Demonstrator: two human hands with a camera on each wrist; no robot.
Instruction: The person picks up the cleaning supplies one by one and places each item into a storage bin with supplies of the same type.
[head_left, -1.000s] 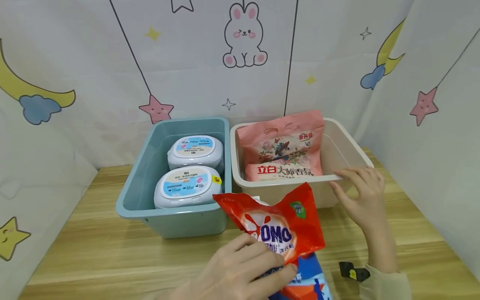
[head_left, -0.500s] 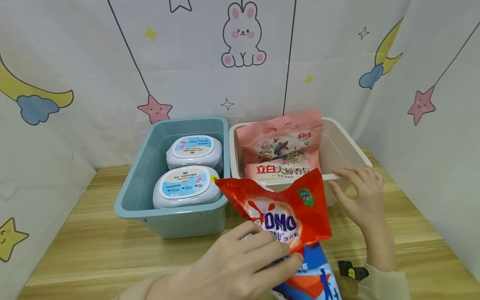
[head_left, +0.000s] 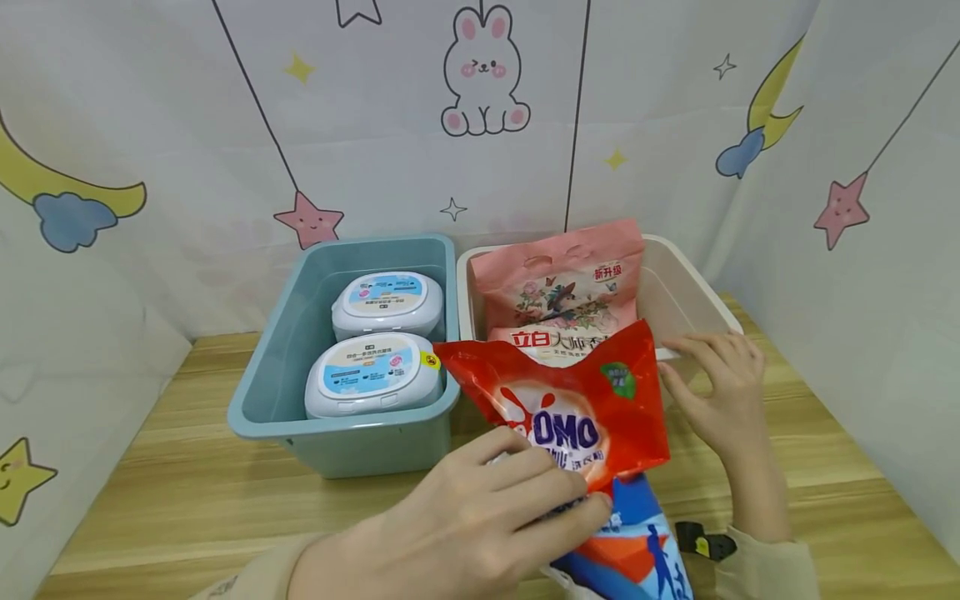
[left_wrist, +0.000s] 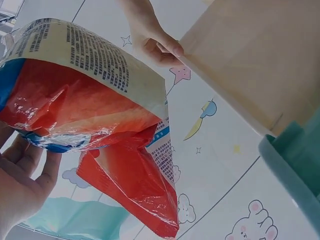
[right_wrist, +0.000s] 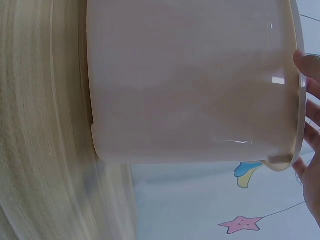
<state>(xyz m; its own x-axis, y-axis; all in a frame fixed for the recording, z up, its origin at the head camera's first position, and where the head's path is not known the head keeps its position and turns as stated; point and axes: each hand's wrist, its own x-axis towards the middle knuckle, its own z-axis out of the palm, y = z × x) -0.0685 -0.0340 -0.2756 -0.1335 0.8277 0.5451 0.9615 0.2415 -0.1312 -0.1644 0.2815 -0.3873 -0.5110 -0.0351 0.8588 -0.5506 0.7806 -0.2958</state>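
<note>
In the head view my left hand [head_left: 480, 508] grips a red and blue bag of OMO laundry powder [head_left: 585, 392] around its middle. The bag's red top leans forward and overlaps the front rim of the cream bin [head_left: 693, 283]. From the left wrist view, the laundry powder bag [left_wrist: 85, 100] shows its printed back, with my fingers underneath. My right hand [head_left: 723, 387] pinches the bin's front rim near its right corner, and the right wrist view shows the thumb outside that rim. Inside the cream bin stands a pink laundry powder bag [head_left: 562, 283], its lower part hidden.
Left of the cream bin, and right beside it, a teal bin [head_left: 262, 350] holds two white oval tubs [head_left: 375, 375] with blue labels. A small black strap [head_left: 705, 542] lies by my right wrist. A printed curtain [head_left: 187, 167] hangs behind the wood-grain table [head_left: 172, 492].
My left hand has carried the OMO bag forward and slightly right, so its top now overlaps the cream bin's rim and the pink bag's lower edge. My right hand stays on the rim.
</note>
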